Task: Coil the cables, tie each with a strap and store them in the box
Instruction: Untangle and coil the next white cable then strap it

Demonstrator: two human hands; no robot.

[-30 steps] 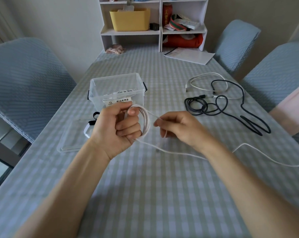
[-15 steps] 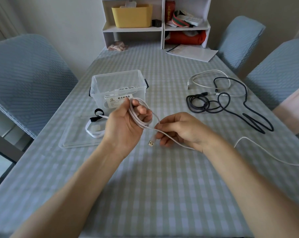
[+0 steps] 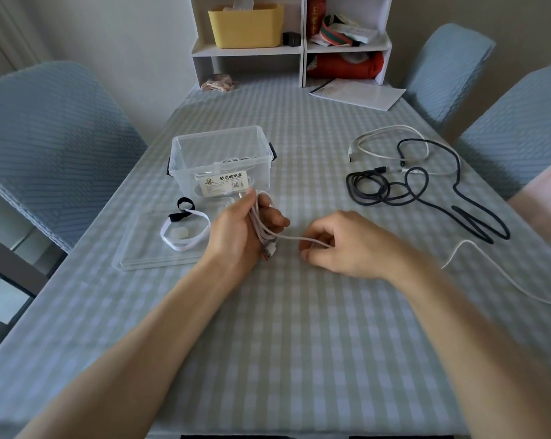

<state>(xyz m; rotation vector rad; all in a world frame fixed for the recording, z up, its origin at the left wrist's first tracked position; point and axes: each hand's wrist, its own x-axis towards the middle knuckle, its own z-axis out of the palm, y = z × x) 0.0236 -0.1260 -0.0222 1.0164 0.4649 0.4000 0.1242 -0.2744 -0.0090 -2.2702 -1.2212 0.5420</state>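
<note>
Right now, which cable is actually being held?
The white cable strung between both hands: left hand grips its loops, right hand pinches its strand. The dark cable and other white cable lie untouched, far right.

A checked cloth (image 3: 299, 327) is covering the table. Blue-covered chairs are standing on the left (image 3: 46, 144) and at far right (image 3: 448, 64). At the far end a white shelf unit (image 3: 302, 49) is holding a yellow basket (image 3: 245, 28), a red can (image 3: 315, 17) and a red bag (image 3: 343, 66). White papers (image 3: 359, 95) are lying near it.
</note>
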